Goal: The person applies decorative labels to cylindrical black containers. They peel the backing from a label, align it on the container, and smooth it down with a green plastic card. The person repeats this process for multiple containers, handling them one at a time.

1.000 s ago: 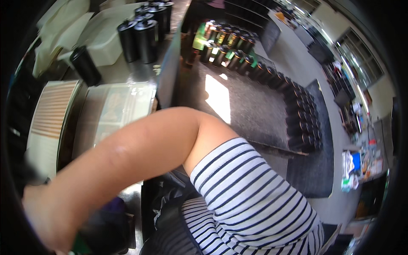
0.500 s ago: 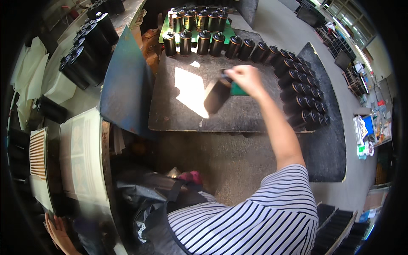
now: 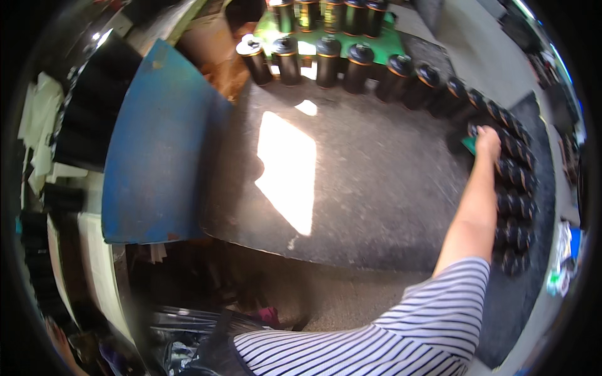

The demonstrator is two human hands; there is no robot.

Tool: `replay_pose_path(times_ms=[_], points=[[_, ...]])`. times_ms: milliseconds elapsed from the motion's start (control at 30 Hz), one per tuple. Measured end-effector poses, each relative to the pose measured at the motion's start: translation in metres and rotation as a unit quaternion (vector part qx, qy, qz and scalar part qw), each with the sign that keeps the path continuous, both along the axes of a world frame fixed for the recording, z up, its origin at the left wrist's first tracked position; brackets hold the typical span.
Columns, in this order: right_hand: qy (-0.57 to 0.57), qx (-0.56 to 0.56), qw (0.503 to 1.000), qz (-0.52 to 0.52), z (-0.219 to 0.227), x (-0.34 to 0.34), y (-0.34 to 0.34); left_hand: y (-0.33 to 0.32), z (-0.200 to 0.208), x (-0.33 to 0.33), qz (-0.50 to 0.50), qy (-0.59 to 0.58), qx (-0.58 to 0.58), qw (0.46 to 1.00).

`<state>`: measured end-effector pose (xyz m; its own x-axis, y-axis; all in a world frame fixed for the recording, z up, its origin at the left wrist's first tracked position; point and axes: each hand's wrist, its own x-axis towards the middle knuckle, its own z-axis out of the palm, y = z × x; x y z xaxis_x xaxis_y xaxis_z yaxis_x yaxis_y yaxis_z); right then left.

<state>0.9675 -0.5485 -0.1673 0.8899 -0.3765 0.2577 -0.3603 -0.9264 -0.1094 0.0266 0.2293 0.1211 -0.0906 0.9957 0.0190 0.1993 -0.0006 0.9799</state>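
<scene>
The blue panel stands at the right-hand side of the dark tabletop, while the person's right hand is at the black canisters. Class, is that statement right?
Not quite. The head view shows the blue panel at the left-hand side of the dark tabletop, not the right. The person's right hand is indeed at the black canisters.

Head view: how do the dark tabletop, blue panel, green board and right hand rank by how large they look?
1. Dark tabletop
2. Blue panel
3. Green board, partly hidden
4. Right hand
</scene>
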Motion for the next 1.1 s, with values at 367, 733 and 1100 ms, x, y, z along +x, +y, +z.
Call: replay_pose_path(times_ms=[367, 733, 1100], points=[[-0.106, 0.118, 0.986, 0.052, -0.088, 0.003, -0.051, -0.012, -0.045, 0.386, -0.283, 0.325, 0.347, 0.833], [0.086, 0.552, 0.728, 0.398, -0.052, -0.232, 0.321, 0.017, -0.073, 0.486, -0.256, 0.194, 0.502, 0.803], [0.091, 0.524, 0.466, 0.707, 0.198, -0.428, 0.589, -0.023, -0.013, 0.342, -0.204, 0.229, 0.483, 0.82]])
